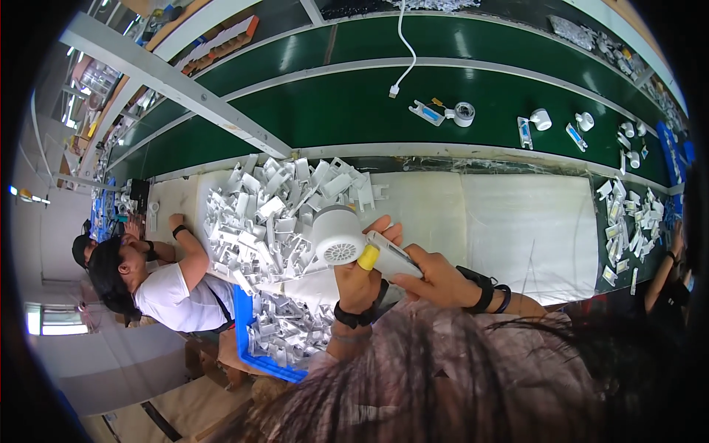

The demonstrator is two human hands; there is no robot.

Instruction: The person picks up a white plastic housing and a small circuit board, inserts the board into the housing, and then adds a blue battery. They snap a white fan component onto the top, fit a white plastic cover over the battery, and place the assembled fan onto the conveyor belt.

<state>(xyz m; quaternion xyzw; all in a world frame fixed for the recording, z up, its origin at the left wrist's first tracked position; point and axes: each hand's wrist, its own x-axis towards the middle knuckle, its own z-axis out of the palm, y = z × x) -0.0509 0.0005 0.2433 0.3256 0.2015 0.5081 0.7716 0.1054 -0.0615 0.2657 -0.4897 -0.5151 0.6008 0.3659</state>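
Note:
A white handheld fan (339, 235) with a round grilled head is held up in front of me, over the near edge of the bench. My left hand (362, 277) is closed around it just below the head, a yellow finger cover (368, 257) on one finger. The fan's flat handle (395, 255) slants down to the right. My right hand (443, 280) grips the far end of that handle between thumb and fingers. To the left of the fan lies a big heap of white plastic housings (269, 210).
A blue crate (240, 325) of similar white parts stands below the heap. Beyond the bench runs a green conveyor belt (332, 111) carrying fan assemblies (464, 114) and a white cable (402, 44). More white parts (628, 229) lie right. A person (170, 295) sits left; another's arm shows right.

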